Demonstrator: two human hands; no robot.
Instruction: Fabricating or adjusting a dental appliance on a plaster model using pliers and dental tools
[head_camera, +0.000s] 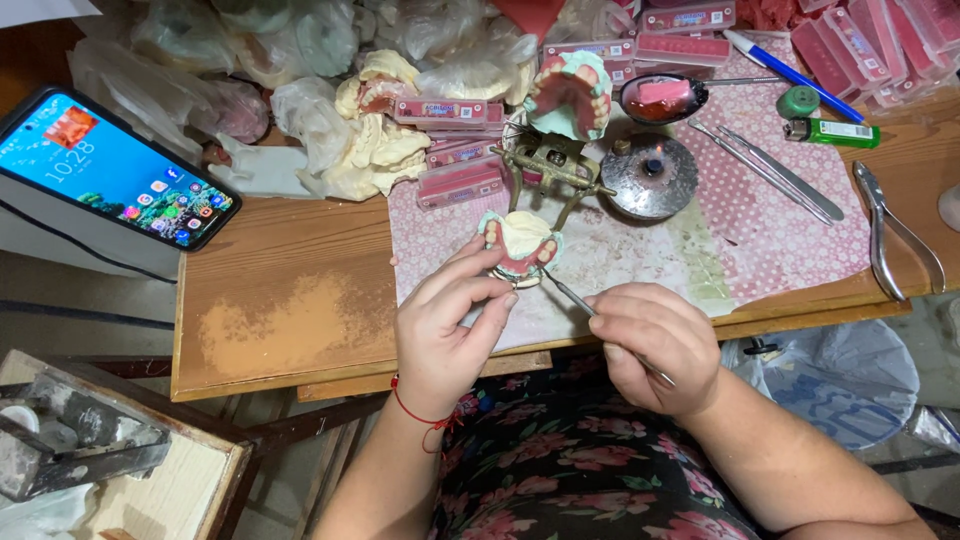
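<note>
**Hands at the denture model**

Our left hand (445, 315) grasps the denture model (520, 243) at the table's (290, 300) near edge. Our right hand (655, 345), at 3 o'clock of the left, clenches a thin metal tool (570, 296), tip touching the model.

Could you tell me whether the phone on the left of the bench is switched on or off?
On: the phone has a lit screen with coloured app icons.
</note>
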